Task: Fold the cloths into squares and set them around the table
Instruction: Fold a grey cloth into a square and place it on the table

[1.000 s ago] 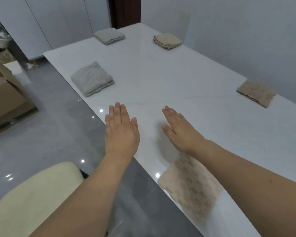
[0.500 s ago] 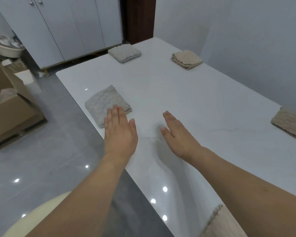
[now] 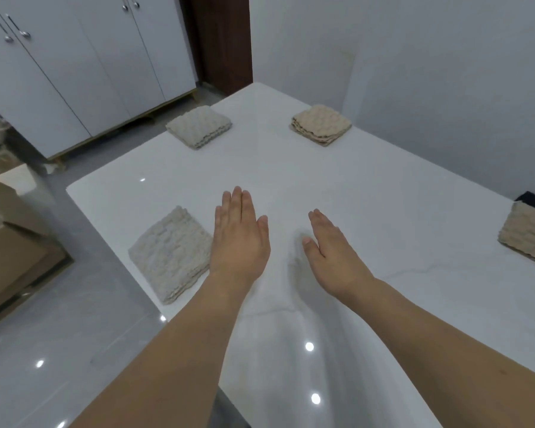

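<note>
Several folded square cloths lie around the white table [image 3: 368, 186]. A pale grey cloth [image 3: 169, 253] sits at the near left edge, just left of my left hand [image 3: 240, 239]. Another grey cloth [image 3: 199, 126] rests at the far left corner and a beige cloth [image 3: 321, 124] at the far right corner. A tan cloth [image 3: 527, 234] lies at the right edge, partly cut off. My left hand hovers flat, fingers extended, holding nothing. My right hand [image 3: 334, 253] is also flat and empty over bare tabletop.
White cabinets [image 3: 74, 66] stand beyond the table's far left. Cardboard boxes [image 3: 10, 248] sit on the glossy grey floor to the left. A grey wall [image 3: 430, 72] runs along the table's right side, with a dark wooden door frame [image 3: 221, 38] behind.
The view has moved forward along the table; the folded cloths now sit nearer and lower in frame. The beige cloth near my forearms has dropped out of sight. Both hands stay flat and empty.
</note>
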